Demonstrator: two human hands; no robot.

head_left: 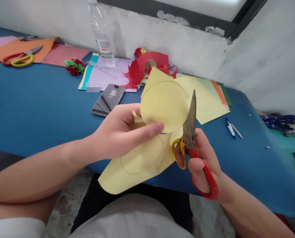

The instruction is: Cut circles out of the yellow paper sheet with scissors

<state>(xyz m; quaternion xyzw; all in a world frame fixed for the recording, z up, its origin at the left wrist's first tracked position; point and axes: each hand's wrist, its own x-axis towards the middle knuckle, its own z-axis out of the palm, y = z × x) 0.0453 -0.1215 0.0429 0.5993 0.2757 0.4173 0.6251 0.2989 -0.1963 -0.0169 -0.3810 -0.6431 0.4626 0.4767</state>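
My left hand [127, 130] grips a sheet of yellow paper [134, 165], its thumb pressed on the front of a partly cut round piece. Pencil circles are drawn on the sheet, and its lower part hangs over the table's front edge. In my right hand [207, 155] is a pair of scissors [190, 122] with one red and one yellow handle. My thumb is through the red loop and fingers are in the yellow one. The blades point up, look closed or nearly so, and lie at the right edge of the round piece.
On the blue table [50, 105] lie a smartphone [109, 99], a second pair of scissors [22, 59], red paper scraps [149, 66], another yellow sheet [207, 99] and pens [231, 128]. A plastic bottle [102, 39] stands by the wall, with coloured paper [112, 71] under it.
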